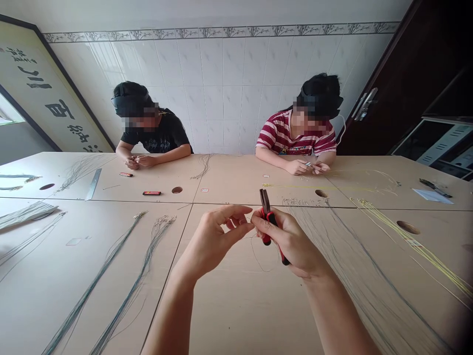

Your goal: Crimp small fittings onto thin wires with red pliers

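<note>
My right hand (286,236) is wrapped around pliers (264,201) with red and black handles, their dark jaws pointing up and away. Its thumb and forefinger also pinch together close to my left fingertips. My left hand (218,236) is bent inward, thumb and fingers closed around a thin cord (254,254) whose exact grip point is too fine to see. Below the hands the cord hangs in a loose loop. Bundles of grey-blue cords (142,268) lie left of my left arm. To the right, thin grey cords (325,251) spread under and beside my right arm.
Yellow cords (414,246) lie at the right. A ruler (93,184), a red-and-black marked small box (152,193) and round table holes (408,227) are farther off. Across the table (221,305) sit two people, in a black shirt (162,135) and a striped shirt (277,130), handling small items.
</note>
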{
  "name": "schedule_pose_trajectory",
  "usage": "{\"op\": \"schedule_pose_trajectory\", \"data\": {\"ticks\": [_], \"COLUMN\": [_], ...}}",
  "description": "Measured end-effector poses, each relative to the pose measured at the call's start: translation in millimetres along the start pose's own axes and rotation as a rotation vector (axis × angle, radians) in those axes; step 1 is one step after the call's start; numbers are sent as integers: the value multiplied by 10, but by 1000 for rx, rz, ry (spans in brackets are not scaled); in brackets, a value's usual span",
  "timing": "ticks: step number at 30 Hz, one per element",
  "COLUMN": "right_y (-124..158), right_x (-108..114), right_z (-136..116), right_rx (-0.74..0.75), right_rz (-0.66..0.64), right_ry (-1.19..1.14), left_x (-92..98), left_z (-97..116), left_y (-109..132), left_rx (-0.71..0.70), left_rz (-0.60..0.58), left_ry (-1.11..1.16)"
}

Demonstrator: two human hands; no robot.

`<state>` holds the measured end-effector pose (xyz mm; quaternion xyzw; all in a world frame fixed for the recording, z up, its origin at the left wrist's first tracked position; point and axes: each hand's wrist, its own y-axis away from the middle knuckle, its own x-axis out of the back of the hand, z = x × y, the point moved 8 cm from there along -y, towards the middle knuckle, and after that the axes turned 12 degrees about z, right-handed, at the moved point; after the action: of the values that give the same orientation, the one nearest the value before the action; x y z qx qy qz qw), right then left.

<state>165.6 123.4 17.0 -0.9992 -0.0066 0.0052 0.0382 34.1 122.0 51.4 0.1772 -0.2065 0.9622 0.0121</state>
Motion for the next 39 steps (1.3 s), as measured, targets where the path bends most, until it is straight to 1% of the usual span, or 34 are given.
{"op": "schedule_pose_trajectory", "data": {"ticks": [4,11,18,25,30,34,39], "right_y": [2,-6,3,-13,-14,-3,-6], "right_x": [-19,-8,15,30,49,37,31], "right_z": [2,15,23,50,63,43,18], "right_rx": [-5,-17,-24,-47,-40,-36,-24], "right_rz": [-14,-13,-21,9,16,10,21], "right_ry": [-13,-24,-46,-46,-59,-58,-42], "left_x": [-24,-75,-42,-61,-73,-57,10], "left_z": [-61,-31,-26,42,34,-7,-7], "left_y": [-10,21,30,42,47,41,14], "left_rx": [21,46,35,-18,6,31,38], "left_rz": [-24,-125,-129,-182,-199,-179,-91], "left_ry": [-16,-36,-15,47,114,109,83]}}
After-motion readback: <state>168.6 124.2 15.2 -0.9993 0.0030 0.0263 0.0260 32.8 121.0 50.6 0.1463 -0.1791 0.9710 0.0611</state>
